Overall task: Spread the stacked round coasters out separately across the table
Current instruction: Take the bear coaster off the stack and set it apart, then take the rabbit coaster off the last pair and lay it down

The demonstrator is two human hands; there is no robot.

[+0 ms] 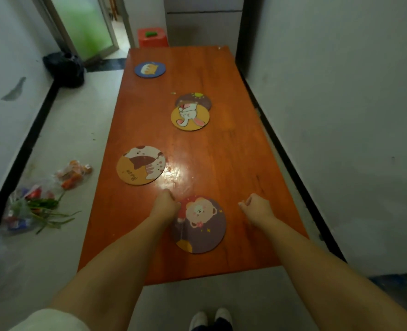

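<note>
Coasters lay spread over the orange table [233, 163], with the purple bear coaster [201, 224] nearest me. My left hand [165, 205] was curled loosely at its left edge, touching it, gripping nothing I could see; my right hand [256, 207] rested half-closed and empty to its right. Beyond the bear sat a cat coaster [141, 165], farther off a rabbit coaster [190, 118] overlapping a purple one [194, 99], and farthest a blue coaster [150, 69]
</note>
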